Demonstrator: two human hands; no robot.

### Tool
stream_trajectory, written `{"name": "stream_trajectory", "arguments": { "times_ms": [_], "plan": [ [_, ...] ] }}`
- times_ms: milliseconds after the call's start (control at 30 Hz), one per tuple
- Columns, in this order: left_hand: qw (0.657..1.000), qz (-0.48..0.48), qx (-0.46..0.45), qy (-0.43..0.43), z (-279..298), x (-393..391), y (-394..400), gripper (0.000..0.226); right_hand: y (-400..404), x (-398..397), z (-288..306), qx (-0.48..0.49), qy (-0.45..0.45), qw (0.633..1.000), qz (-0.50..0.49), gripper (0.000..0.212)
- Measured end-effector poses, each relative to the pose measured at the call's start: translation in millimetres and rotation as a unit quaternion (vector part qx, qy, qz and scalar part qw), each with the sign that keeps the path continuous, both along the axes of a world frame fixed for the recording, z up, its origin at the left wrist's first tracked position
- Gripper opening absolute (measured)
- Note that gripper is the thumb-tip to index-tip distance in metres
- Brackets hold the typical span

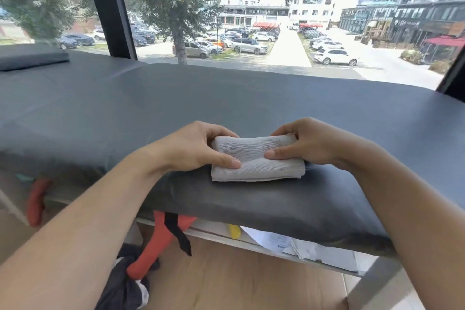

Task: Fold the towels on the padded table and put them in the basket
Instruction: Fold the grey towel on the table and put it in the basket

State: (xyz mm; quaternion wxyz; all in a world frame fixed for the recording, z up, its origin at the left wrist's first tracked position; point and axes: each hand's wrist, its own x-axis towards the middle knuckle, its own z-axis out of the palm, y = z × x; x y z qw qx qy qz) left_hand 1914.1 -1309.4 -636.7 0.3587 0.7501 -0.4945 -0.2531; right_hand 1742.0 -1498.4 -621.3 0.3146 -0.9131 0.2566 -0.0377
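Small grey towel (256, 161) folded into a thick little block, lying on the padded table (125, 108) close to its near edge. Left hand (198, 148) pinching the towel's left end, thumb on top, fingers curled over the far side. Right hand (307, 143) pinching the right end the same way. No basket in view. Looks folded and about ready to lift. Best to squeeze both ends evenly, keep the layers flat together, lift straight up, hold level so nothing slips open. Grey pad (32, 55) lying at the far left corner
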Motion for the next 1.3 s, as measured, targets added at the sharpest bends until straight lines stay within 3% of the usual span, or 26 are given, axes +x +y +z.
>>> {"name": "stream_trajectory", "arguments": {
  "times_ms": [367, 600, 700, 800, 967, 1100, 1200, 1300],
  "plan": [
    [0.999, 0.022, 0.012, -0.032, 2, -12, 11, 0.030, 7, -3, 3, 0.029, -0.028, 0.999, 0.033, 0.034],
    [0.990, 0.002, 0.123, -0.067, 15, -12, 103, 0.055, 92, 23, 9, -0.012, -0.090, 0.983, 0.160, 0.038],
    [0.997, 0.042, 0.063, -0.028, 1, -12, 146, 0.043, 142, 44, 10, -0.046, -0.110, 0.970, 0.214, 0.037],
    [0.993, 0.118, -0.025, 0.003, -25, 4, 192, 0.042, 183, 74, 2, -0.020, -0.132, 0.964, 0.230, 0.039],
    [0.965, 0.208, -0.116, 0.110, -61, 30, 258, 0.029, 250, 130, -23, 0.222, -0.112, 0.939, 0.239, 0.050],
    [0.942, 0.277, -0.139, 0.128, -80, 52, 300, 0.036, 295, 171, -57, 0.342, -0.039, 0.885, 0.312, 0.029],
    [0.910, 0.343, -0.155, 0.176, -99, 70, 330, 0.041, 317, 202, -85, 0.363, 0.020, 0.875, 0.319, 0.051],
    [0.860, 0.412, -0.190, 0.233, -120, 92, 354, 0.053, 345, 229, -120, 0.311, 0.057, 0.883, 0.346, 0.069]
  ]
}}
